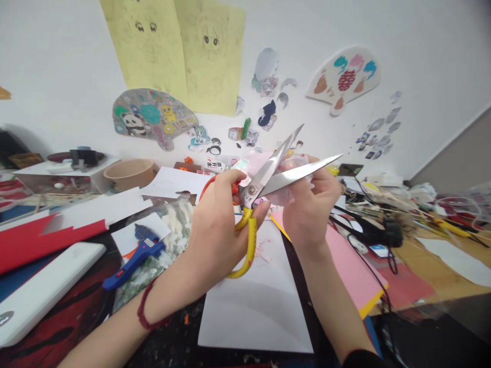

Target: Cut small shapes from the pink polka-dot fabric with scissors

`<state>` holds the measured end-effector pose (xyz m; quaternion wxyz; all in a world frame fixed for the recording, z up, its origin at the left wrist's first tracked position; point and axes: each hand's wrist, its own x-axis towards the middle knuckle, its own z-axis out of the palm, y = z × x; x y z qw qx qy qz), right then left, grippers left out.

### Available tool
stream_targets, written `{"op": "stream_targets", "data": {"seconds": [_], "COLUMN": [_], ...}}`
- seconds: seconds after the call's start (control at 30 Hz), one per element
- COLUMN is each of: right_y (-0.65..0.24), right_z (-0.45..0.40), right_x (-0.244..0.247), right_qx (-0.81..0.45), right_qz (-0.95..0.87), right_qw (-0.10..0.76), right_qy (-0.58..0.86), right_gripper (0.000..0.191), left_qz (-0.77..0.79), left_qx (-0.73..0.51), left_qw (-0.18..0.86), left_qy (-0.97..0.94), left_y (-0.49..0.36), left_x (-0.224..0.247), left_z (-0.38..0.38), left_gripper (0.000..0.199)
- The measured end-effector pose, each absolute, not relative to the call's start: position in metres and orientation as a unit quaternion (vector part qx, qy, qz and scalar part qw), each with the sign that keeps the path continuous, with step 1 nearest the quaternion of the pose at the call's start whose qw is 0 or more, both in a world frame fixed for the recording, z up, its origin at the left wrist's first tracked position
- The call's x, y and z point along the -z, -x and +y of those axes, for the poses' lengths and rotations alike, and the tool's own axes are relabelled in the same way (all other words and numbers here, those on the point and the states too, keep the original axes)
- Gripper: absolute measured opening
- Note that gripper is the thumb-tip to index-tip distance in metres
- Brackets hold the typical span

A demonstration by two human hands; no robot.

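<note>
My left hand point(218, 230) is closed around the handles of a pair of scissors point(251, 245), one handle yellow and the other red-orange. The two blades are spread apart and point up and to the right. Behind them my right hand point(312, 204) pinches a crumpled, translucent pinkish piece point(287, 197). That piece reaches behind the blades toward my left fingers, and its full outline is hidden. Both hands are raised over a white sheet of paper point(257, 306), on which small pink scraps point(263, 250) lie.
A blue glue gun point(134, 263) and a white oblong device point(49, 289) lie left. Pink sheets point(353, 266), a black cable and sticks point(406, 204) are at the right. A round tan container point(130, 174) stands near the wall, which bears drawings and two decorated fans.
</note>
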<state>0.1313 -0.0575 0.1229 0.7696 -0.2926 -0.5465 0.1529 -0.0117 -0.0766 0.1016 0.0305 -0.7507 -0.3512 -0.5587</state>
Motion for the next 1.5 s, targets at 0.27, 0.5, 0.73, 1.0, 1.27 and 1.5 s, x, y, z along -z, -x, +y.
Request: {"op": "stream_targets", "data": {"seconds": [0.27,0.5,0.73,1.0,1.27,1.5], "right_y": [-0.123,-0.117,-0.110,-0.111,-0.111,-0.115], "right_z": [-0.062,-0.067,-0.072,-0.074,-0.074,-0.073], "right_x": [-0.117,-0.116,-0.115,-0.114,-0.115,-0.116], "right_qx": [-0.231,-0.289,-0.292,-0.276,-0.318,-0.304], "right_qz": [-0.553,-0.522,-0.493,-0.532,-0.493,-0.513], "right_qw": [0.749,0.762,0.771,0.742,0.761,0.760], "right_qy": [0.282,0.251,0.279,0.300,0.277,0.260], "right_gripper": [0.012,0.009,0.022,0.019,0.020,0.018], "left_qz": [-0.340,-0.344,-0.352,-0.359,-0.365,-0.360], "left_qx": [0.558,0.553,0.550,0.545,0.536,0.533], "left_qw": [-0.025,-0.048,-0.042,-0.028,-0.026,-0.039], "left_qy": [0.757,0.757,0.756,0.757,0.761,0.765], "left_y": [0.013,0.014,0.014,0.016,0.016,0.017], "left_x": [-0.104,-0.106,-0.106,-0.109,-0.108,-0.109], "left_z": [-0.077,-0.078,-0.080,-0.083,-0.084,-0.085], "left_gripper": [0.033,0.029,0.030,0.029,0.030,0.031]}}
